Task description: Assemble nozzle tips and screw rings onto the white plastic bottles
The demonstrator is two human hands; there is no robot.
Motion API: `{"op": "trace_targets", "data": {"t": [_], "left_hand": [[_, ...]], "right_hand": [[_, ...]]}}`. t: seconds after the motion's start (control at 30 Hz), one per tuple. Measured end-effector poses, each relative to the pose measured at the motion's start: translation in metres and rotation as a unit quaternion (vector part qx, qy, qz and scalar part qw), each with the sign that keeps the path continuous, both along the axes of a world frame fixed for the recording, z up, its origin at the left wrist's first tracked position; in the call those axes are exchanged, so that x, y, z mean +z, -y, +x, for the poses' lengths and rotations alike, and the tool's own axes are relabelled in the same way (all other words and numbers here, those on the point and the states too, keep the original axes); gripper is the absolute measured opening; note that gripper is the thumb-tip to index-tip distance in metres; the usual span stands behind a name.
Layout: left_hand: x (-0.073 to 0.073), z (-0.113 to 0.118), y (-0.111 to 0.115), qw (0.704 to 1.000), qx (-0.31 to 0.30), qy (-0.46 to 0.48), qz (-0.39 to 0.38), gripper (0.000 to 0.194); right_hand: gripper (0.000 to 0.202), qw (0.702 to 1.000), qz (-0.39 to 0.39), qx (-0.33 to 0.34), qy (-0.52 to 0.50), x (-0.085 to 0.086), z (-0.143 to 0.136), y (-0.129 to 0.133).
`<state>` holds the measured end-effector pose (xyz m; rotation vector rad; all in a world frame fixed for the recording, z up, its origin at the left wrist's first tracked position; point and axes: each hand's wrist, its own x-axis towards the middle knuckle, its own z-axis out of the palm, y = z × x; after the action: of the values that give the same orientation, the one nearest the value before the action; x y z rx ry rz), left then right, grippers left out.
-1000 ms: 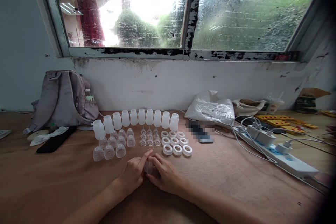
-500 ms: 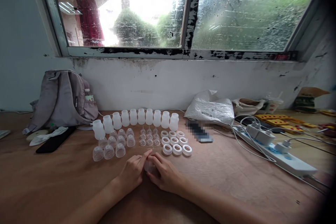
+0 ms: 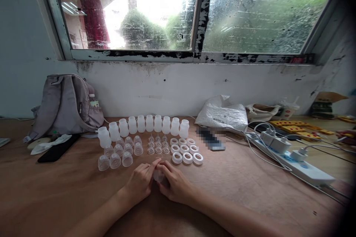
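Observation:
My left hand (image 3: 141, 180) and my right hand (image 3: 175, 182) meet at the table's near middle. Their fingers close round a clear plastic bottle cap (image 3: 158, 176), mostly covered, so anything inside it cannot be made out. Just beyond my fingers stand small clear bottle nipples (image 3: 158, 150) in rows. Several clear dome caps (image 3: 115, 160) are grouped to their left, and white collar rings (image 3: 187, 158) lie in rows to their right. Behind them, frosted baby bottles (image 3: 141, 123) form a curved line.
A grey backpack (image 3: 65, 103) and a black phone-like slab (image 3: 58, 151) are on the left. Toward the right lie a silver pouch (image 3: 222, 114), a blurred-out dark item (image 3: 210, 139) and a power strip (image 3: 306, 170) with trailing cables. Another person's hand (image 3: 346, 137) shows at the right edge.
My hands stay almost in place round the cap. Another person's hand has come into view at the far right edge.

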<state>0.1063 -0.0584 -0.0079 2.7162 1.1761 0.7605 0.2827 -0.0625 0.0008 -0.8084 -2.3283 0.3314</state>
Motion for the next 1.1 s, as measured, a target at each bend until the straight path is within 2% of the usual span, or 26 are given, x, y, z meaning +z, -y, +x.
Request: {"op": "trace_targets", "data": {"t": [0.5, 1.1], "left_hand": [[0.0043, 0.0016, 0.0018, 1.000, 0.015, 0.008, 0.017, 0.056], [0.0035, 0.0023, 0.0013, 0.999, 0.034, 0.030, 0.021, 0.052]], "right_hand": [[0.051, 1.000, 0.018, 0.000, -0.013, -0.0003, 0.0007, -0.0002], [0.037, 0.996, 0.023, -0.082, 0.001, -0.0026, -0.0007, 0.0005]]}}
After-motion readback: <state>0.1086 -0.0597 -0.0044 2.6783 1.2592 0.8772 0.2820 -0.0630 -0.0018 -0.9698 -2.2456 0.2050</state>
